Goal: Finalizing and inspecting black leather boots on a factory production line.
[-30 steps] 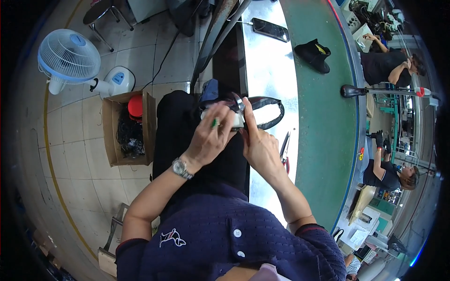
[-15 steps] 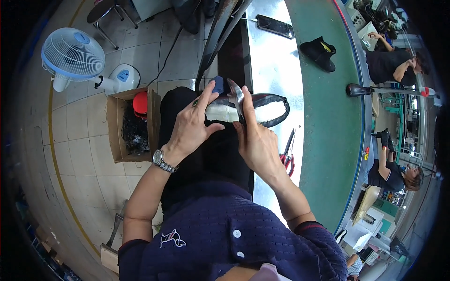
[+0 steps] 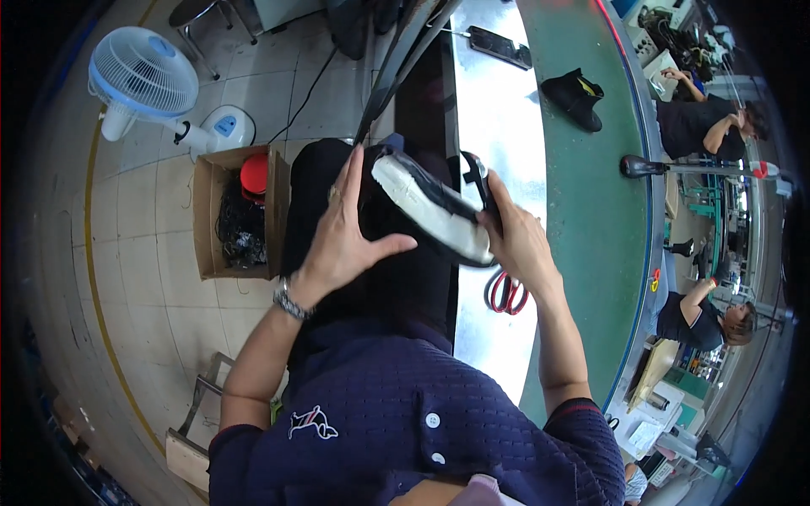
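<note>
A black shoe upper with a white underside point(image 3: 439, 211) lies slantwise over my lap, its underside facing up. My left hand point(image 3: 333, 249) is beside its far left end, fingers stretched and thumb spread wide; whether the fingertips touch the shoe I cannot tell. My right hand point(image 3: 523, 240) is closed round a pair of pincers point(image 3: 479, 173), with the metal head pointing away from me. Its fingertips reach the shoe's near right end. Red-handled scissors point(image 3: 506, 293) lie on the metal bench strip just below that hand, their blades hidden behind the shoe and hand.
The metal bench strip point(image 3: 498, 110) carries a phone point(image 3: 499, 47) at its far end. On the green belt point(image 3: 582, 253) stands a black boot point(image 3: 575, 99). At left are a cardboard box point(image 3: 207, 219) with black scraps, a fan point(image 3: 143, 72) and a stool point(image 3: 192, 13). Co-workers sit across the belt.
The shoe has turned from level to slanted, its right end coming nearer me. My right hand has moved right and down with the pincers, away from the shoe's middle. My left hand stays spread.
</note>
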`<control>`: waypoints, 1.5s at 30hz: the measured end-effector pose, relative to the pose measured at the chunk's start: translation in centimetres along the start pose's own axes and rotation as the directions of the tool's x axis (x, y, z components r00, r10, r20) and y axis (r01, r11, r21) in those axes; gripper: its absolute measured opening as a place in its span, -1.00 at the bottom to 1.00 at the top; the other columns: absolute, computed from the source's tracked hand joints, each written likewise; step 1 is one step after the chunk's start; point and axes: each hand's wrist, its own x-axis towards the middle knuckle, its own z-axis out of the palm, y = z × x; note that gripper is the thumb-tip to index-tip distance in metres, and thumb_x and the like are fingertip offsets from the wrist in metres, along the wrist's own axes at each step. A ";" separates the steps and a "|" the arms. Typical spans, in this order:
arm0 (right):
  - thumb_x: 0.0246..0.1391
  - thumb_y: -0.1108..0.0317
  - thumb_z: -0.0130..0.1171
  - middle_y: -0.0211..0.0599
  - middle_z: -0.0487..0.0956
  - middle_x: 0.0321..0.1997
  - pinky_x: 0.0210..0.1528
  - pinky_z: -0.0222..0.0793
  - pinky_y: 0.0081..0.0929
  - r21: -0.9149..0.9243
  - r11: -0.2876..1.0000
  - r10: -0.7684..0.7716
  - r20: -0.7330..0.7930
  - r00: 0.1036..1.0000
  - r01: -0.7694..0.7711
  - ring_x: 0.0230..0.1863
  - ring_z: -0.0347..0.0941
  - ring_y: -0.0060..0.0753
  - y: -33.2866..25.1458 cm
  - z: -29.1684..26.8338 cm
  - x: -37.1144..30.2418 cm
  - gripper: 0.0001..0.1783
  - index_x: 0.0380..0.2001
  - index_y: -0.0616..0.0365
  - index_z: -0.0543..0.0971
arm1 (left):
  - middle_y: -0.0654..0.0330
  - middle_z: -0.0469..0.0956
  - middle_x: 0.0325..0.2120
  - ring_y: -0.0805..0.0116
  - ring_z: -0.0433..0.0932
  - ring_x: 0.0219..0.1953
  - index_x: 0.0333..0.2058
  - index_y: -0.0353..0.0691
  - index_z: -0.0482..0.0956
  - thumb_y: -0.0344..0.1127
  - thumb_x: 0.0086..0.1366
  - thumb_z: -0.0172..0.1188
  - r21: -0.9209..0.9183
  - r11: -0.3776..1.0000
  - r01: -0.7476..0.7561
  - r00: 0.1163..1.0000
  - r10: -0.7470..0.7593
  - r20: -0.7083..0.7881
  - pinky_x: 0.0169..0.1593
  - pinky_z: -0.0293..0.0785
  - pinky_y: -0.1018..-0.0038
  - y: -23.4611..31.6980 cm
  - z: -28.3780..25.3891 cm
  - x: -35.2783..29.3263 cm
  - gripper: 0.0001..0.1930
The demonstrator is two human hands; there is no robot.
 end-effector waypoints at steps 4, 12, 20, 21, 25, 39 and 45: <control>0.18 0.40 0.11 0.04 0.62 -0.38 -0.31 0.49 -0.23 0.465 0.877 -0.037 0.319 0.947 -0.123 -0.50 0.60 -0.13 -2.3 1.3 -4.2 -0.34 0.31 0.14 0.14 | -0.29 0.10 0.24 -0.14 0.24 0.25 0.34 -0.35 -0.10 0.14 0.09 0.35 0.045 0.996 0.076 0.997 -0.077 0.027 0.23 0.30 0.20 -0.6 0.8 -4.5 0.08; 0.21 0.25 0.11 -0.09 0.49 -0.70 -0.44 0.34 -0.09 0.272 0.955 -0.206 0.328 0.922 0.117 -0.56 0.52 0.08 -5.7 1.4 -3.7 -0.36 0.28 0.07 0.11 | 0.02 0.47 -0.56 0.02 0.54 -0.52 -0.47 -0.31 0.47 -0.13 0.36 0.07 0.469 0.875 0.124 0.972 -0.011 -0.236 -0.46 0.48 0.28 -1.3 -2.9 -4.1 -0.65; 0.22 0.31 0.08 0.07 0.62 -0.31 -0.18 0.44 -0.06 0.261 0.957 -0.245 0.502 0.830 0.125 -0.28 0.59 0.14 -7.8 -0.5 -2.4 -0.34 0.33 0.02 0.12 | -0.03 0.46 -0.57 0.00 0.52 -0.54 -0.45 -0.38 0.46 -0.36 0.35 0.05 0.249 0.968 0.036 0.989 0.001 -0.149 -0.49 0.43 0.25 -2.0 -2.3 -5.4 -0.78; 0.22 0.31 0.08 0.07 0.62 -0.31 -0.18 0.44 -0.06 0.261 0.958 -0.243 0.507 0.827 0.121 -0.28 0.59 0.14 -8.0 -0.5 -2.2 -0.34 0.33 0.02 0.12 | -0.02 0.45 -0.60 0.01 0.50 -0.57 -0.48 -0.37 0.44 -0.35 0.36 0.05 0.162 0.987 0.010 0.988 0.015 -0.154 -0.49 0.43 0.25 -2.2 -2.6 -5.3 -0.75; 0.22 0.33 0.07 -0.05 0.63 -0.24 -0.13 0.47 -0.10 0.222 0.961 -0.261 0.536 0.803 0.164 -0.23 0.60 -0.01 -9.5 -0.9 -1.1 -0.32 0.36 -0.03 0.09 | -0.04 0.45 -0.62 -0.01 0.51 -0.55 -0.48 -0.39 0.45 -0.33 0.37 0.04 0.025 1.000 0.009 0.997 -0.007 -0.083 -0.46 0.42 0.23 -2.6 -3.6 -5.0 -0.73; 0.22 0.45 0.01 0.06 0.53 -0.32 -0.58 0.52 -0.23 0.106 0.933 -0.349 0.492 0.797 0.343 -0.53 0.55 -0.08 -7.9 1.6 -1.9 -0.20 0.40 -0.38 -0.06 | 0.03 0.34 0.18 0.33 0.44 0.09 0.38 -0.15 -0.03 -0.05 0.40 0.04 -0.699 0.373 0.610 0.792 -0.263 0.551 0.13 0.37 0.44 -3.9 -4.4 -4.7 -0.30; 0.18 0.49 0.04 0.06 0.53 -0.32 -0.64 0.49 -0.27 0.135 0.919 -0.390 0.457 0.800 0.371 -0.55 0.55 -0.09 -7.3 2.1 -2.1 -0.15 0.40 -0.38 -0.07 | 0.20 0.30 0.21 0.40 0.35 0.16 0.39 -0.07 -0.03 0.08 0.27 0.20 -0.816 -0.093 0.570 0.751 -0.345 0.563 0.21 0.28 0.47 -4.0 -0.5 -1.5 -0.14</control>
